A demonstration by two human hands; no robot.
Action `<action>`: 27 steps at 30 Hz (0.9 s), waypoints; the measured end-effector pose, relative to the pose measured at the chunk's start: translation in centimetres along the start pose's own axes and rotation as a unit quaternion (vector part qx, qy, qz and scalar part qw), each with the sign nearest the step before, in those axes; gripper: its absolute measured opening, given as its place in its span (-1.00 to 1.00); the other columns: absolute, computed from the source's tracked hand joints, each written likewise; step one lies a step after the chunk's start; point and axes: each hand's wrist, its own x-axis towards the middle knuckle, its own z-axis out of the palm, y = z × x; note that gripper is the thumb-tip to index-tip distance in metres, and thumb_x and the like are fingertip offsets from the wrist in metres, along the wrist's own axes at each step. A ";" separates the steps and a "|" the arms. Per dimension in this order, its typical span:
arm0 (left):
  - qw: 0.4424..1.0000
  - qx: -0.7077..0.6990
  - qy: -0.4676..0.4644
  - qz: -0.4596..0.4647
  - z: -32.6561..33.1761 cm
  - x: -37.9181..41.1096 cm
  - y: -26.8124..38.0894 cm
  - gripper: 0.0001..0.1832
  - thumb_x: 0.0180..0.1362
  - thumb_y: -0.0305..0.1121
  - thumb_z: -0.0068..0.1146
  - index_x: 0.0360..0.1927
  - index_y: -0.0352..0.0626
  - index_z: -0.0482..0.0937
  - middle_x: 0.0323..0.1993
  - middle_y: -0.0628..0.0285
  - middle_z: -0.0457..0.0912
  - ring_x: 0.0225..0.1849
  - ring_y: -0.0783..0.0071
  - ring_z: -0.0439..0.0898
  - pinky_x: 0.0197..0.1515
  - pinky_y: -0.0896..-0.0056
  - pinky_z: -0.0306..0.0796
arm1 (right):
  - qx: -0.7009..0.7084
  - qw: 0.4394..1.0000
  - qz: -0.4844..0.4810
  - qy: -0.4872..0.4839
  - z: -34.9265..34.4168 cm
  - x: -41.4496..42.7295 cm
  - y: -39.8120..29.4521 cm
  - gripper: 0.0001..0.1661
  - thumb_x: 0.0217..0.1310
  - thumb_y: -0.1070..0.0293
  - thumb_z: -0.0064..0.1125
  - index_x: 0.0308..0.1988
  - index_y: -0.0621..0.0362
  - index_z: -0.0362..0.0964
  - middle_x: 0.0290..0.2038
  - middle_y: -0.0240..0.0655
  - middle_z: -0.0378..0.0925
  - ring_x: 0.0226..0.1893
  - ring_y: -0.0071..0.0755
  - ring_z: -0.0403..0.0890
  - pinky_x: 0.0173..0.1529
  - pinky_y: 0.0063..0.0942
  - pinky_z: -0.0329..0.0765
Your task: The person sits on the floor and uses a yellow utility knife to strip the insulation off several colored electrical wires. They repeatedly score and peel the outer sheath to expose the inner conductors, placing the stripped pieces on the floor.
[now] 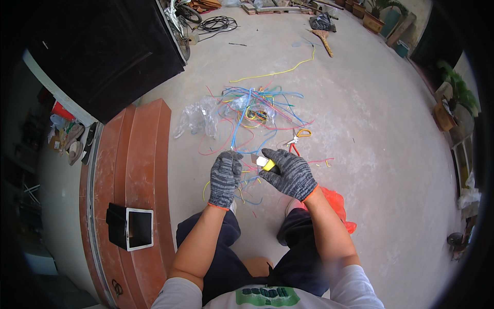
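My left hand (224, 179), in a grey striped knit glove, pinches the end of a blue wire (241, 119). That wire runs forward into a tangle of blue, red, yellow and green wires (266, 94) on the floor. A yellow utility knife (264, 162) is gripped in my gloved right hand (290, 174), its blade out and pointing toward the left hand. A small gap separates the blade from the left fingers. Beyond the right hand lie scissors (296, 138) with orange and red handles. Short wire scraps (242, 195) are scattered beneath the hands.
Transparent plastic bags (200, 116) lie left of the wires. A red plastic bag (335, 204) is by my right foot. Tiled steps (141, 154) at left bear a tablet (139, 229) in a dark case. A yellow wire (276, 73) and a broom (324, 41) lie farther off.
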 end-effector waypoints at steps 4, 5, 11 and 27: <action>0.976 0.169 -0.051 0.125 -0.1 0.0 -0.8 -0.81 0.19 -0.30 -0.09 -0.28 -0.18 0.48 -0.59 0.41 0.43 -0.64 0.75 0.29 -0.64 0.73 0.14 | -0.013 0.999 -0.030 0.028 0.5 0.1 0.5 -0.34 -0.04 0.03 0.15 0.04 0.12 0.28 -0.28 -0.07 0.47 -0.29 -0.03 0.50 -0.23 -0.23 0.44; 0.984 0.151 -0.050 0.079 0.1 -0.2 -0.8 -0.82 0.18 -0.31 -0.09 -0.27 -0.18 0.47 -0.60 0.42 0.42 -0.64 0.76 0.29 -0.64 0.73 0.14 | -0.012 1.000 -0.019 0.018 0.4 0.1 0.5 -0.34 -0.03 0.02 0.13 0.04 0.12 0.27 -0.28 -0.07 0.47 -0.29 -0.03 0.51 -0.23 -0.23 0.44; 0.971 0.210 -0.065 0.090 -0.9 0.3 -2.5 -0.84 0.16 -0.34 -0.07 -0.27 -0.17 0.48 -0.61 0.43 0.40 -0.64 0.74 0.28 -0.59 0.70 0.16 | -0.017 1.000 -0.005 0.009 0.2 0.5 -0.6 -0.46 0.04 0.04 0.05 -0.02 0.12 0.32 -0.29 -0.10 0.48 -0.32 -0.05 0.52 -0.26 -0.23 0.44; 0.811 0.477 -0.078 0.330 -1.1 0.0 -2.9 -0.81 0.02 -0.61 -0.07 -0.26 -0.29 0.49 -0.37 0.13 0.51 -0.44 0.42 0.49 -0.38 0.50 0.41 | -0.114 0.992 -0.043 0.034 0.9 0.9 -0.7 -0.58 0.01 0.04 0.07 -0.18 0.06 0.41 -0.44 -0.21 0.46 -0.47 -0.13 0.52 -0.44 -0.27 0.43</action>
